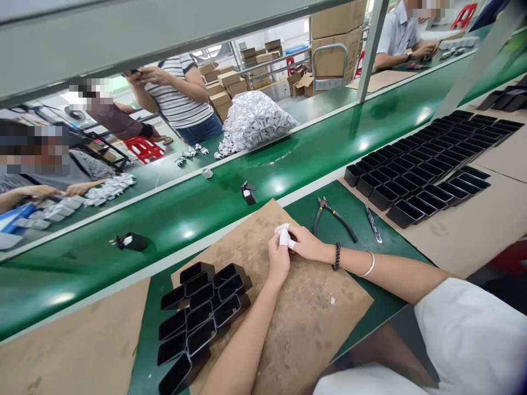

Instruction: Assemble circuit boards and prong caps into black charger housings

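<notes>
My left hand and my right hand meet above the brown cardboard sheet. White coverings show on the fingertips, where the fingers of both hands press together. Whatever may be between them is hidden. To the left of my left forearm, several black open-topped rectangular cases stand grouped on the cardboard and green bench. Just beyond my right hand lie diagonal cutters with dark handles spread apart, and beside them a slim metal tool.
A green conveyor belt crosses ahead, carrying black cases with small parts. Many black cases stand in rows at right. Across the belt, a clear bag of white parts rests near several people. A metal post rises beyond the belt.
</notes>
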